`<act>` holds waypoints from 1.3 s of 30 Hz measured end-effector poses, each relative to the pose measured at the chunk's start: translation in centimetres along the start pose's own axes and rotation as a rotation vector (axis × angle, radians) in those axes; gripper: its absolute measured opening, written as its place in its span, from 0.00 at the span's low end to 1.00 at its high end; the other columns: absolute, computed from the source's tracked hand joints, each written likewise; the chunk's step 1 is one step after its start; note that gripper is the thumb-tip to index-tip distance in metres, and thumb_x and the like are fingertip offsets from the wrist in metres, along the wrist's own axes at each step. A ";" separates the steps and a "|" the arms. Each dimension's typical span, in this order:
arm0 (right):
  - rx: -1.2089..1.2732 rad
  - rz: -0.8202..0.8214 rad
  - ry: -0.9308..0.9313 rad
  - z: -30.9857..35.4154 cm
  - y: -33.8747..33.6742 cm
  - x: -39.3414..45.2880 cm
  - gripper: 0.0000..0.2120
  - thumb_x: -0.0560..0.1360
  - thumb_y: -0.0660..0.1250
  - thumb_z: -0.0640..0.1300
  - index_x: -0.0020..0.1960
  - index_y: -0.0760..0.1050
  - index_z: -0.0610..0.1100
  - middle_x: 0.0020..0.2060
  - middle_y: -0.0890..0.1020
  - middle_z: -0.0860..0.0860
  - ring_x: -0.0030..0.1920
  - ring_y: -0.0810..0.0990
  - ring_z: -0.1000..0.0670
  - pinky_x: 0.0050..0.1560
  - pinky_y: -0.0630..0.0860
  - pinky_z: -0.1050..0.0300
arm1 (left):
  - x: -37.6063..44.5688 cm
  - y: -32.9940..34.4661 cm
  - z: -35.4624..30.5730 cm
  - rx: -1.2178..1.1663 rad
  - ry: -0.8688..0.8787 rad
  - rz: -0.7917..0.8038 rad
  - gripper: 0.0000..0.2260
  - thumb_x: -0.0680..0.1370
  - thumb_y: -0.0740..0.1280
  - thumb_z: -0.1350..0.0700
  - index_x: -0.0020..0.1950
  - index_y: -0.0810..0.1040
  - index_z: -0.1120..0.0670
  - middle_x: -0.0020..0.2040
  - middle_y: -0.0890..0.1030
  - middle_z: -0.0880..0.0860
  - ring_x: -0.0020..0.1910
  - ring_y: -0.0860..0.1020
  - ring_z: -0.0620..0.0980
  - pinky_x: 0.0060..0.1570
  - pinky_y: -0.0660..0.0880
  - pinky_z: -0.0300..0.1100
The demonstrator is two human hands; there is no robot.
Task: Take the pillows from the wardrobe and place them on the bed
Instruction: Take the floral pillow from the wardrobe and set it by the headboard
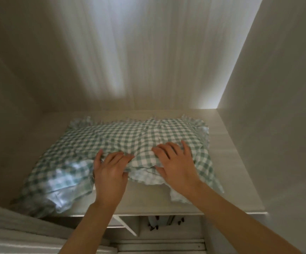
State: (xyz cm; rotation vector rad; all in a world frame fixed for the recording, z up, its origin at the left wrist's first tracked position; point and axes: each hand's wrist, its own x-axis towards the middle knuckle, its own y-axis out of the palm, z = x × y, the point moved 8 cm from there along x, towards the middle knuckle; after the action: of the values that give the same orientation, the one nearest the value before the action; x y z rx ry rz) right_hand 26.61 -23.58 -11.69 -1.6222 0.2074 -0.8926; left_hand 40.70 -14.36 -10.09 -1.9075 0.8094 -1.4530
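A green-and-white checked pillow (122, 138) with a frilled edge lies flat on a pale wooden wardrobe shelf (232, 162). Its near edge is bunched up between my hands. My left hand (110, 173) grips the front edge near the middle, fingers curled over the fabric and thumb under it. My right hand (177, 162) holds the same front edge further right, fingers spread on top and thumb tucked below. A second layer of checked cloth (62, 184) shows beneath at the front left; whether it is another pillow I cannot tell.
The wardrobe's back panel (130, 61) and side walls (276, 107) close the compartment on three sides. Below the shelf's front lip a lower compartment (159, 224) holds small dark items. A light grey surface (11, 228) crosses the lower left corner.
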 end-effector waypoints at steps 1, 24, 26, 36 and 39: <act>0.010 -0.014 0.000 -0.3 -1.7 0.7 0.22 0.71 0.70 0.55 0.62 0.76 0.47 0.56 0.81 0.49 0.57 0.78 0.44 0.66 0.65 0.34 | 1.2 -1.1 -0.4 -0.005 0.016 -0.014 0.26 0.54 0.75 0.76 0.48 0.86 0.58 0.44 0.86 0.55 0.45 0.84 0.56 0.63 0.68 0.67; 0.148 -0.334 -0.236 0.1 -13.5 3.9 0.10 0.77 0.61 0.41 0.51 0.80 0.40 0.52 0.81 0.45 0.62 0.74 0.41 0.66 0.67 0.46 | 12.0 0.1 -5.5 0.033 0.096 0.182 0.30 0.79 0.49 0.39 0.74 0.69 0.55 0.73 0.72 0.54 0.72 0.69 0.55 0.73 0.59 0.57; 0.096 -0.229 -0.195 -0.2 -10.9 4.9 0.11 0.77 0.61 0.45 0.53 0.78 0.41 0.53 0.80 0.46 0.62 0.72 0.42 0.67 0.64 0.47 | 11.4 1.5 -5.0 0.070 0.126 0.204 0.33 0.78 0.45 0.39 0.77 0.64 0.55 0.76 0.67 0.54 0.77 0.62 0.54 0.75 0.52 0.57; 0.078 0.478 0.360 -11.0 4.3 5.4 0.25 0.79 0.50 0.61 0.70 0.67 0.49 0.71 0.68 0.46 0.70 0.64 0.40 0.69 0.54 0.33 | 3.3 12.2 -0.2 0.121 0.008 0.631 0.28 0.82 0.52 0.41 0.80 0.55 0.48 0.81 0.51 0.49 0.80 0.46 0.52 0.74 0.41 0.61; 0.034 0.437 0.322 -11.0 6.6 2.8 0.23 0.79 0.53 0.59 0.69 0.66 0.49 0.70 0.67 0.47 0.68 0.64 0.42 0.67 0.61 0.38 | -0.7 12.8 1.5 0.093 -0.073 0.639 0.27 0.82 0.48 0.41 0.79 0.57 0.48 0.81 0.55 0.49 0.80 0.49 0.51 0.74 0.47 0.62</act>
State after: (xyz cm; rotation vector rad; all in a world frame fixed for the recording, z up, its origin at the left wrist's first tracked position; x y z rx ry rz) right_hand 23.63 -35.44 -16.54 -1.3207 0.7377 -0.8030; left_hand 40.63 -21.73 -20.67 -1.4299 1.1578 -0.9973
